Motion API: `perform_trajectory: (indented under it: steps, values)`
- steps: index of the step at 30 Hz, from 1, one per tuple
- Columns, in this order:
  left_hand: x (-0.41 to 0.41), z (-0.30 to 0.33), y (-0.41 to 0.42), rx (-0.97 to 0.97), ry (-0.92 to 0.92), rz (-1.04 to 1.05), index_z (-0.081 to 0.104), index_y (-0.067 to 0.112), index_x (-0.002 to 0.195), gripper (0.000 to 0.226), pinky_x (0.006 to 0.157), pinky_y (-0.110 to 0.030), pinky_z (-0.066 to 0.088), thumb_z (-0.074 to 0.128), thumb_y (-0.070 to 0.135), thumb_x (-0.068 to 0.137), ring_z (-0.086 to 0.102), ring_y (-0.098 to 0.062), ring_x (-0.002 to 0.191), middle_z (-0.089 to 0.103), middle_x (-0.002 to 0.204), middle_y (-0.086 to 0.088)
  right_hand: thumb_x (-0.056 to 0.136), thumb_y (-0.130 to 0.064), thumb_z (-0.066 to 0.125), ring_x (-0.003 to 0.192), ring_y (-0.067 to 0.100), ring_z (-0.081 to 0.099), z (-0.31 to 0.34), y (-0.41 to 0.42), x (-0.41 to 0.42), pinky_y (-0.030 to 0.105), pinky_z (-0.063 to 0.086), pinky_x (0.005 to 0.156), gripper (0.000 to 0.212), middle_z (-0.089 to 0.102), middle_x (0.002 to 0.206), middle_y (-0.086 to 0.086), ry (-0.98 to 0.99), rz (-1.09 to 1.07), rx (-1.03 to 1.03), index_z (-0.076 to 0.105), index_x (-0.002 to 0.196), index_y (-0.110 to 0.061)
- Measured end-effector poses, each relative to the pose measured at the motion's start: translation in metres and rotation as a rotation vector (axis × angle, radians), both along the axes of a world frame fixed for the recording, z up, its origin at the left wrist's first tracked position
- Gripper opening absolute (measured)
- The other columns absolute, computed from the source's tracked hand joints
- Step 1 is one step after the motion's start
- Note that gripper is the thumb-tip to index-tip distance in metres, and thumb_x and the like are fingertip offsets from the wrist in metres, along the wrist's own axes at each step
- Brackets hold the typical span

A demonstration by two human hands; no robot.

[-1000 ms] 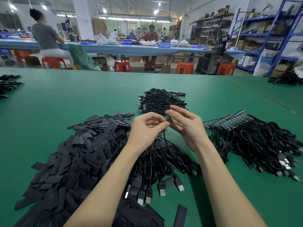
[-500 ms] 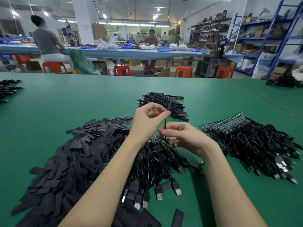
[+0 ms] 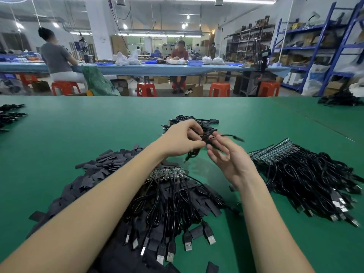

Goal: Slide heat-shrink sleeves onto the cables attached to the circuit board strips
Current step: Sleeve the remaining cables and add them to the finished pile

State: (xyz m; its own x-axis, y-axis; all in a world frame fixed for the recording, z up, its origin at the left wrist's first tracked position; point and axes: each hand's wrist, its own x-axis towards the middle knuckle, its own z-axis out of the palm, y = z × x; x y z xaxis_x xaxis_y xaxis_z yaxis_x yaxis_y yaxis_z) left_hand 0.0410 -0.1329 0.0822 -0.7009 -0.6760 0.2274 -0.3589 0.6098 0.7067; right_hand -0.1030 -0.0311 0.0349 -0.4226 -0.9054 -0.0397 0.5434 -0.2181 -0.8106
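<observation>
The green tabletop (image 3: 78,146) is a smooth matte mat, and most of its near half is taken up by three dark heaps. Toward the near-left corner lies the broad heap of heat-shrink sleeves (image 3: 82,186), flat, dull black strips cut square at the ends. Toward the right edge sits a fanned bundle of cables on circuit board strips (image 3: 307,174), glossy cords ending in silver USB plugs, the narrow boards lined up at its far side. At the near edge, between the forearms, a working strip (image 3: 167,172) rests on the sleeves with its own cables trailing toward the person. Beyond the hands a smaller pile of cables (image 3: 195,121) lies near the middle. Above it, the left hand (image 3: 181,138) pinches a thin black cable (image 3: 228,136) between thumb and fingertips; whether a sleeve sits in that pinch cannot be told through the blur. The right hand (image 3: 230,160) has its fingers loosely spread, fingertips just touching the same cable, gripping nothing firmly. To do this step well, I would judge the limp cord needs holding taut and close to its free end, the flattened sleeve squeezed at its edges to open its mouth, then run straight along without snagging.
</observation>
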Motion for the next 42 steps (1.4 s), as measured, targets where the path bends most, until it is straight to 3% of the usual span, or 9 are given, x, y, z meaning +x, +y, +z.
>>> perform_trajectory:
  steps: [6, 9, 11, 13, 18, 21, 31, 36, 42]
  values:
    - [-0.021, 0.002, -0.04, -0.522, -0.171, 0.14, 0.052, 0.019, 0.098, 0.017, 0.079, -0.039, 0.05, 0.068, 0.022, 0.092, 0.06, -0.026, 0.09, 0.066, 0.101, 0.002, 0.095, -0.017, 0.067, 0.071, 0.015, 0.07, -0.01, -0.005, 0.002, 0.024, 0.058, 0.061, 0.023, 0.078, 0.103, 0.002, 0.096, -0.033, 0.186, 0.068, 0.117, -0.013]
    - [-0.028, -0.013, -0.056, -0.615, -0.346, 0.139, 0.056, 0.015, 0.101, 0.01, 0.082, -0.04, 0.048, 0.062, 0.021, 0.096, 0.058, -0.03, 0.103, 0.062, 0.108, -0.004, 0.094, -0.019, 0.068, 0.069, 0.011, 0.07, -0.011, -0.006, 0.002, 0.022, 0.057, 0.06, 0.019, 0.079, 0.099, -0.001, 0.149, -0.012, 0.198, 0.072, 0.112, -0.015]
    - [-0.029, -0.035, -0.063, -0.686, -0.572, 0.142, 0.06, 0.014, 0.114, 0.018, 0.09, -0.041, 0.045, 0.058, 0.022, 0.098, 0.053, -0.03, 0.117, 0.056, 0.121, -0.008, 0.095, -0.02, 0.066, 0.068, 0.01, 0.07, -0.013, -0.006, 0.004, 0.021, 0.056, 0.059, 0.015, 0.079, 0.097, -0.001, 0.186, 0.012, 0.214, 0.074, 0.108, -0.016]
    - [-0.026, -0.057, -0.066, -0.651, -0.667, 0.188, 0.058, 0.013, 0.123, 0.025, 0.094, -0.042, 0.044, 0.055, 0.021, 0.1, 0.049, -0.032, 0.122, 0.05, 0.127, -0.011, 0.096, -0.02, 0.066, 0.067, 0.01, 0.07, -0.014, -0.006, 0.006, 0.021, 0.055, 0.058, 0.013, 0.079, 0.096, -0.002, 0.223, 0.036, 0.235, 0.075, 0.104, -0.017]
    - [-0.03, -0.069, -0.064, -0.54, -0.606, 0.191, 0.044, 0.01, 0.132, 0.034, 0.086, -0.047, 0.048, 0.049, 0.009, 0.099, 0.059, -0.04, 0.111, 0.055, 0.121, -0.017, 0.096, -0.021, 0.065, 0.068, 0.01, 0.069, -0.013, -0.009, 0.008, 0.021, 0.056, 0.06, 0.013, 0.079, 0.096, -0.001, 0.261, 0.079, 0.245, 0.076, 0.103, -0.017]
    - [-0.031, -0.069, -0.061, -0.522, -0.586, 0.166, 0.046, 0.009, 0.128, 0.031, 0.086, -0.047, 0.049, 0.051, 0.008, 0.097, 0.059, -0.04, 0.106, 0.056, 0.115, -0.018, 0.096, -0.022, 0.066, 0.067, 0.01, 0.069, -0.014, -0.009, 0.01, 0.021, 0.055, 0.061, 0.012, 0.079, 0.096, -0.001, 0.281, 0.104, 0.252, 0.076, 0.101, -0.017]
    - [-0.025, -0.058, -0.048, -0.445, -0.624, 0.202, 0.055, 0.014, 0.126, 0.034, 0.095, -0.042, 0.049, 0.055, 0.032, 0.097, 0.056, -0.032, 0.119, 0.058, 0.127, -0.01, 0.096, -0.018, 0.064, 0.064, 0.01, 0.067, -0.013, -0.005, 0.008, 0.02, 0.054, 0.059, 0.013, 0.078, 0.088, -0.002, 0.276, 0.019, 0.25, 0.076, 0.097, -0.016]
    - [0.006, -0.044, -0.028, -0.265, -0.359, 0.251, 0.066, 0.023, 0.107, 0.019, 0.096, -0.037, 0.051, 0.06, 0.036, 0.095, 0.061, -0.02, 0.108, 0.069, 0.114, 0.002, 0.095, -0.019, 0.067, 0.062, 0.011, 0.065, -0.013, -0.005, 0.009, 0.02, 0.054, 0.059, 0.011, 0.077, 0.087, 0.0, 0.337, 0.032, 0.268, 0.076, 0.099, -0.014]
    - [0.056, -0.032, 0.005, -0.017, 0.028, 0.357, 0.073, 0.023, 0.09, 0.014, 0.079, -0.025, 0.049, 0.062, 0.031, 0.095, 0.067, -0.009, 0.086, 0.073, 0.089, 0.01, 0.094, -0.024, 0.069, 0.063, 0.01, 0.066, -0.012, -0.006, 0.016, 0.018, 0.053, 0.056, 0.015, 0.078, 0.086, -0.001, 0.547, 0.087, 0.358, 0.074, 0.104, -0.014]
